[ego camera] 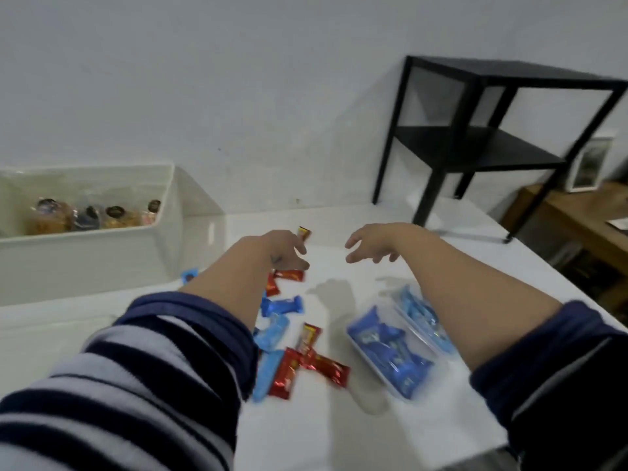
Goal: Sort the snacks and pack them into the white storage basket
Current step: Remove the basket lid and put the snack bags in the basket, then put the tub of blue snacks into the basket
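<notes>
Red and blue snack bars scattered on white tabletop [339, 436].
Left hand [285, 249] hovers released, nearest red bar [289, 275] just beneath, long axis crosswise; right hand [372, 244] released, farther.

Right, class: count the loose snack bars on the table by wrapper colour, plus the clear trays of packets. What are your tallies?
Red bars: 6
Blue bars: 4
Clear trays: 2
Total: 12
The left arm may hide more.
</notes>
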Action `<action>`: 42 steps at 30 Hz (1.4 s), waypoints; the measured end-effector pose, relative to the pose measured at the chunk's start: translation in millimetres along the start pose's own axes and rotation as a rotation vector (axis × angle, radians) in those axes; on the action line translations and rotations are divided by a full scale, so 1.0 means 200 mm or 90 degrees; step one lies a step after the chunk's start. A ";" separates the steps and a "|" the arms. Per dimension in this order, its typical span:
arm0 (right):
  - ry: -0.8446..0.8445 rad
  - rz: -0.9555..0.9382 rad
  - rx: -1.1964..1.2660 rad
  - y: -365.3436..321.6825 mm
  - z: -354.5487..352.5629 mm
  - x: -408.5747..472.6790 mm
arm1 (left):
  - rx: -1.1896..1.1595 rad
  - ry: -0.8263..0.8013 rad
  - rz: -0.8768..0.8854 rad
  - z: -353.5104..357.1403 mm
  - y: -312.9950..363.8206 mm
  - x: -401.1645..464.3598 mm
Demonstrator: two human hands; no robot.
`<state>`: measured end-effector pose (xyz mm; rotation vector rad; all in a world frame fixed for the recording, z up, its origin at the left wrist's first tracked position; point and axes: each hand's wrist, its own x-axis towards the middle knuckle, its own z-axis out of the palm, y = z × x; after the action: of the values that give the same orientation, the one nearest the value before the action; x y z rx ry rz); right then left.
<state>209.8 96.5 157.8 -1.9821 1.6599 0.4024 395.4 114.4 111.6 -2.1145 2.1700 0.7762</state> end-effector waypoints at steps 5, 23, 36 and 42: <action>0.018 0.020 0.005 0.53 0.13 -0.17 | -0.034 -0.053 0.006 0.36 0.27 -0.06; 0.133 0.145 0.709 1.31 0.64 0.08 | -0.382 0.004 -0.154 0.96 0.50 -0.05; 0.205 0.088 0.737 1.10 0.46 -0.12 | -0.592 0.032 -0.201 0.89 0.63 -0.08; 0.138 0.071 0.708 0.93 0.62 -0.20 | -0.662 0.014 -0.188 0.89 0.67 -0.17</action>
<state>32.7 176.7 40.5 -1.1023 1.5729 -0.6167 213.8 203.8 11.2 -2.6894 1.4838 2.1578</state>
